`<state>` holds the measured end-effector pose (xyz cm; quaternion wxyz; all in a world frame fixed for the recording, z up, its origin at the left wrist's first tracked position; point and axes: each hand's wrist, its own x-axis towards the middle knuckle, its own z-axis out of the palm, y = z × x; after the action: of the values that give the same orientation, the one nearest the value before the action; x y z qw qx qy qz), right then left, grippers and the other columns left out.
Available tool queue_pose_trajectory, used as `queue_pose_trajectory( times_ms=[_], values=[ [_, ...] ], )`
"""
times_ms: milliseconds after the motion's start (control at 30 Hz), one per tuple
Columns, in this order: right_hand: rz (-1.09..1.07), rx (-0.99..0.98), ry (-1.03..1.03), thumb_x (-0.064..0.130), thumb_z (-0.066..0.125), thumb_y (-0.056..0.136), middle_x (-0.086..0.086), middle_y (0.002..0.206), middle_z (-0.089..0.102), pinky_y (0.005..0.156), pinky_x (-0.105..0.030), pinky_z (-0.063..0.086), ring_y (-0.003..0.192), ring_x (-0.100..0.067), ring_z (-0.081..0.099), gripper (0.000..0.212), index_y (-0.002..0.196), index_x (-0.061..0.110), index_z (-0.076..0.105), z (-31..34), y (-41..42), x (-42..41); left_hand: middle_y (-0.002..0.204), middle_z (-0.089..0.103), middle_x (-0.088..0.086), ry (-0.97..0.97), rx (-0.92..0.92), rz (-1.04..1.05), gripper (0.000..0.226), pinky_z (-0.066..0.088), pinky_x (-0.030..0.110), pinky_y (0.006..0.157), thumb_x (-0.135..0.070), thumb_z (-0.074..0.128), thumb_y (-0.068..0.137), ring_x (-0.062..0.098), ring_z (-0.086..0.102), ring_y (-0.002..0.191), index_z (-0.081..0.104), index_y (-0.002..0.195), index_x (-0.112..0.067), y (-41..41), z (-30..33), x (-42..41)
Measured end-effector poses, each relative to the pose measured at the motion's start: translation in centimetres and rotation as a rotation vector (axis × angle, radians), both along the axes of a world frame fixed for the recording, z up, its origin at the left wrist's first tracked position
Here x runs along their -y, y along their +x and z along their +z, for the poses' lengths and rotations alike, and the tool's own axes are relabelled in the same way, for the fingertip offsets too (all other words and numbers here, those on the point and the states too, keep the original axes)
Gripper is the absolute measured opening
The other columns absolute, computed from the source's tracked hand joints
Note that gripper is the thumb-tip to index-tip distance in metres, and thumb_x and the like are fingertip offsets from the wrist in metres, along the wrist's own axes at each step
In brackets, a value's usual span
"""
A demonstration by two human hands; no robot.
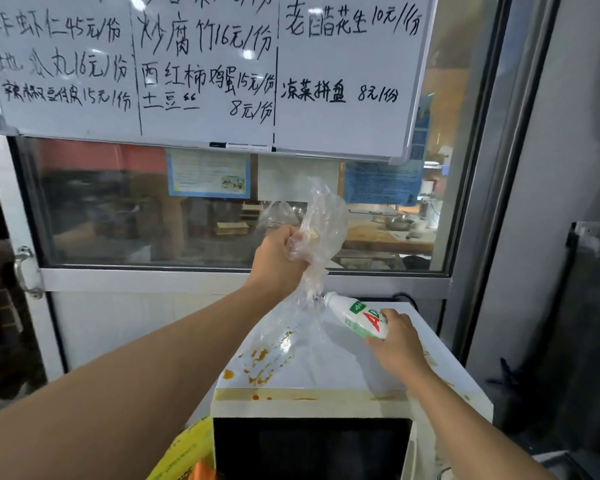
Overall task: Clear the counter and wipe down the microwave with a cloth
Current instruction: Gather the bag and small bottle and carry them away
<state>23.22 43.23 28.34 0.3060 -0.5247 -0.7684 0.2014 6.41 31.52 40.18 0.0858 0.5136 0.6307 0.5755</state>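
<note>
A white microwave (347,362) stands low in the middle, its top smeared with orange sauce stains (260,365) near the front left. My left hand (278,254) grips a crumpled clear plastic bag (321,220) and holds it up above the microwave's back edge; the bag's lower end hangs down to the top. My right hand (395,341) grips a white and green drink bottle (357,315), tilted with its neck pointing up and left toward the bag. No cloth is in view.
A yellow bag (184,452) lies left of the microwave's dark door (309,448). Behind stands a glass window (153,202) under a handwritten whiteboard menu (201,64). A metal frame and a dark panel (568,237) close the right side. A door handle (26,271) is at the left.
</note>
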Motion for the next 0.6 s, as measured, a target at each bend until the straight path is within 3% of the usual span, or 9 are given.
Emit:
queue_pose_trajectory(
  times_ms=[133,267,400,600],
  values=[
    [-0.036,-0.047,0.027,0.018,0.070,0.078,-0.009,0.111,0.049,0.072,-0.033,0.049,0.096,-0.024,0.054,0.054,0.128,0.012,0.048,1.8,1.1,3.0,0.076,0.058,-0.009,0.009,0.003,-0.045,0.025,0.041,0.020,0.058,-0.005,0.068,0.080,0.008,0.054,0.069,0.053,0.078,-0.026,0.9,0.7,2.4],
    [-0.055,-0.113,0.014,0.015,0.069,0.077,-0.010,0.112,0.049,0.074,-0.046,0.055,0.093,-0.028,0.059,0.055,0.127,0.011,0.047,3.4,2.6,6.8,0.074,0.056,-0.012,0.037,-0.010,-0.063,0.031,0.037,0.015,0.054,-0.004,0.066,0.079,0.003,0.052,0.066,0.050,0.075,-0.030,1.6,1.3,5.0],
    [-0.129,-0.103,0.072,0.017,0.071,0.077,-0.008,0.114,0.054,0.069,-0.032,0.047,0.094,-0.023,0.056,0.056,0.127,0.012,0.048,4.5,4.4,10.8,0.072,0.056,-0.011,0.057,-0.029,-0.068,0.032,0.041,0.017,0.055,-0.002,0.066,0.078,0.005,0.051,0.065,0.049,0.072,-0.028,2.2,1.7,7.9],
    [-0.204,-0.146,0.106,0.021,0.074,0.078,-0.009,0.110,0.055,0.069,-0.032,0.048,0.092,-0.022,0.056,0.047,0.118,0.011,0.052,5.8,7.1,18.0,0.079,0.062,0.003,0.079,-0.090,-0.165,0.020,0.048,0.035,0.066,-0.002,0.068,0.076,0.022,0.056,0.075,0.054,0.078,-0.016,3.1,2.0,12.6]
  ],
)
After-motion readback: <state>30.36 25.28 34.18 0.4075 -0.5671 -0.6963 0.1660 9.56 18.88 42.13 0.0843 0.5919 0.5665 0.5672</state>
